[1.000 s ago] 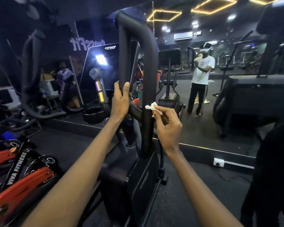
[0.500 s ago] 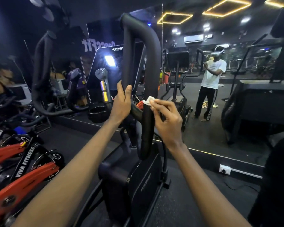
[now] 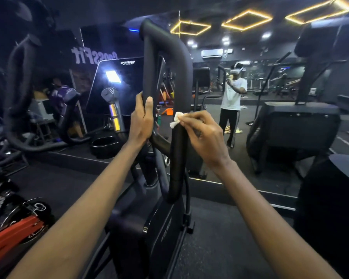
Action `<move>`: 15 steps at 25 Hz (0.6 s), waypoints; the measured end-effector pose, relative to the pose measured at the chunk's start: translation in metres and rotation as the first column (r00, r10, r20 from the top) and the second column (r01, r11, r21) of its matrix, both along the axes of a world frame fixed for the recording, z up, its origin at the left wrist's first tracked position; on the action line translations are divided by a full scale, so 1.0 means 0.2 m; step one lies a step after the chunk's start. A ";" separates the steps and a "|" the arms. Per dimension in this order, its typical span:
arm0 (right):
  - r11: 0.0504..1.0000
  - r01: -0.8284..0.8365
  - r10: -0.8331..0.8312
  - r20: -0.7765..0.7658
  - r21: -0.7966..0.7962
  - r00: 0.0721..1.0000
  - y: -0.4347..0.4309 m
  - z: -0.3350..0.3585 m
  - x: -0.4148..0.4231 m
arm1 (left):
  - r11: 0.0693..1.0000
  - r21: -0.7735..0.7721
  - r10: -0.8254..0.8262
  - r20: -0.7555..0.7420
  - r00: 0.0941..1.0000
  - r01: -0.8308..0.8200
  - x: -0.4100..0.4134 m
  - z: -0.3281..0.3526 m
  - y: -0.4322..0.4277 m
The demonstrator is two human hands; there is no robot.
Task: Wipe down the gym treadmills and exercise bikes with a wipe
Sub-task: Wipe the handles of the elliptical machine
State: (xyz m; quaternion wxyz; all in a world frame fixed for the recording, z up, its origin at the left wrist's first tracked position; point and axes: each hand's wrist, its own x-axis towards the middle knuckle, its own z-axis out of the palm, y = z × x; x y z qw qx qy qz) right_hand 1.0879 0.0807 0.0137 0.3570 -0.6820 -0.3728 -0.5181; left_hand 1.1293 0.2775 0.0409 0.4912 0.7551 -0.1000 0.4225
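Observation:
A black exercise machine stands in front of me with a tall looped handlebar [image 3: 181, 63]. My left hand [image 3: 141, 119] grips the loop's left upright, fingers wrapped round it. My right hand [image 3: 204, 133] pinches a small crumpled white wipe [image 3: 176, 119] and presses it against the loop's right upright, about halfway up. The machine's dark console screen [image 3: 119, 85] shows behind the bar, with a light reflected in it. Its black base housing [image 3: 155, 228] sits below my arms.
A wall mirror ahead reflects a person in a white shirt [image 3: 233, 93] and gym equipment. Red and black spin bikes [image 3: 16, 224] crowd the lower left. A dark treadmill [image 3: 298, 125] stands at the right, and a black machine part [image 3: 334, 198] is close at the right edge.
My right hand has slid the wipe up the right upright from a lower spot. My view has moved closer to the bar. The left hand keeps its grip.

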 end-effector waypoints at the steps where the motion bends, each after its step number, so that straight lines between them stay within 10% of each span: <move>1: 0.999 0.034 -0.034 0.014 -0.002 0.999 0.01 0.06 0.01 | 1.000 0.010 -0.007 0.015 1.000 0.007 0.01 -0.01 0.00; 15: 0.958 0.286 -0.286 0.037 0.001 0.957 0.14 0.37 -0.04 | 0.954 -0.094 -0.287 -0.012 0.958 0.285 0.01 0.15 0.04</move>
